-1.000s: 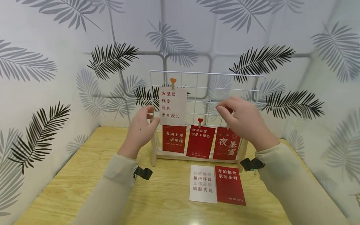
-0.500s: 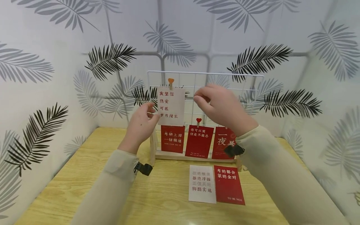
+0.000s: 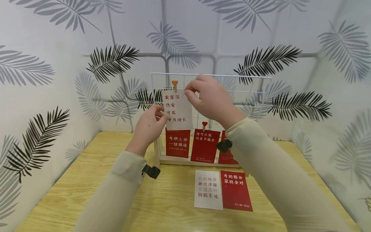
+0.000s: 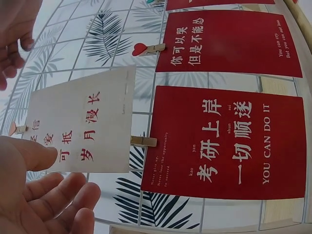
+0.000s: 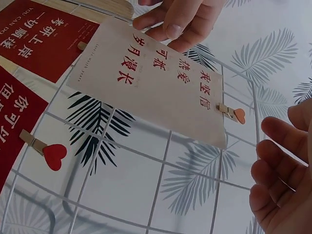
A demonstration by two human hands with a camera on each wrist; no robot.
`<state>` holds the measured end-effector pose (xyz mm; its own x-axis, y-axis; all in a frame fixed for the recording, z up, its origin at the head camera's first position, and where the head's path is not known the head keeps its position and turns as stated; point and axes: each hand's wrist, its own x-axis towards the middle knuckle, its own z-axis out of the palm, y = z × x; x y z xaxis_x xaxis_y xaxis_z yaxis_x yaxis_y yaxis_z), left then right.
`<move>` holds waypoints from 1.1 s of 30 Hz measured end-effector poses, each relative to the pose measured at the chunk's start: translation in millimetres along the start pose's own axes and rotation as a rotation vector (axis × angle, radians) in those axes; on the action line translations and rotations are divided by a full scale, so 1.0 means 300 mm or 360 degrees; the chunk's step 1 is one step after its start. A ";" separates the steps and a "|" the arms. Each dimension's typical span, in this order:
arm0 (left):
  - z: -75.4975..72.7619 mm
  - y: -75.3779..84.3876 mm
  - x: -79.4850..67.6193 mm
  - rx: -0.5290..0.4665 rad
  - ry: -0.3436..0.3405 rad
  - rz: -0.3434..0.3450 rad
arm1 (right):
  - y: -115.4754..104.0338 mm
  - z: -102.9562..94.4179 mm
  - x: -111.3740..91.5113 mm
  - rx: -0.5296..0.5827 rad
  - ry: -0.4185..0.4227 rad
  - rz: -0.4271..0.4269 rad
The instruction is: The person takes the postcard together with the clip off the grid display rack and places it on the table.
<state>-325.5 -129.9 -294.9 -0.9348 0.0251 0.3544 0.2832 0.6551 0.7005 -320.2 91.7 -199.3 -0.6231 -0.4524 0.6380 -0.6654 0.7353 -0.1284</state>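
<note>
A white card [image 3: 178,109] with red characters hangs on the white wire grid rack [image 3: 226,76], from a wooden clothespin [image 3: 175,84] topped with an orange heart. My left hand [image 3: 149,127] is at the card's left edge. In the left wrist view its thumb [image 4: 41,155] overlaps the card's front, and the other fingers lie loosely curled past the edge. My right hand [image 3: 213,100] is by the upper right corner, fingers loosely bent. In the right wrist view those fingers [image 5: 278,168] hold nothing and stand apart from the clothespin.
Red cards hang in a lower row, one [image 3: 205,146] under a red-heart clothespin [image 3: 204,125]. A white card [image 3: 208,203] and a red card [image 3: 236,195] lie on the wooden table [image 3: 162,206]. Leaf-patterned walls [image 3: 185,29] stand behind and beside.
My right hand has moved left and up, from the right part of the rack to the hanging white card. My left hand has shifted slightly right, and that card's lower end has swung right.
</note>
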 end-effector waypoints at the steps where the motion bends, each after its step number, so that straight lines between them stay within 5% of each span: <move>1: 0.002 0.000 0.003 -0.0003 -0.0001 -0.0009 | -0.006 0.003 0.009 -0.0007 0.0021 -0.0017; 11: -0.004 0.019 0.023 -0.0021 -0.0013 -0.0005 | -0.043 0.003 0.110 -0.0210 0.0074 -0.0095; 27: -0.020 0.013 0.017 0.0005 -0.0007 -0.0016 | -0.060 0.051 0.180 -0.0484 -0.0294 0.0038; 33: -0.027 0.011 0.016 0.0016 0.0004 -0.0008 | -0.054 0.050 0.195 -0.0462 -0.0320 0.0046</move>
<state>-327.4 -133.7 -285.8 -0.9356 0.0203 0.3524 0.2764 0.6629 0.6958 -351.8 45.7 -171.3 -0.7277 -0.4983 0.4714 -0.5196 0.8491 0.0955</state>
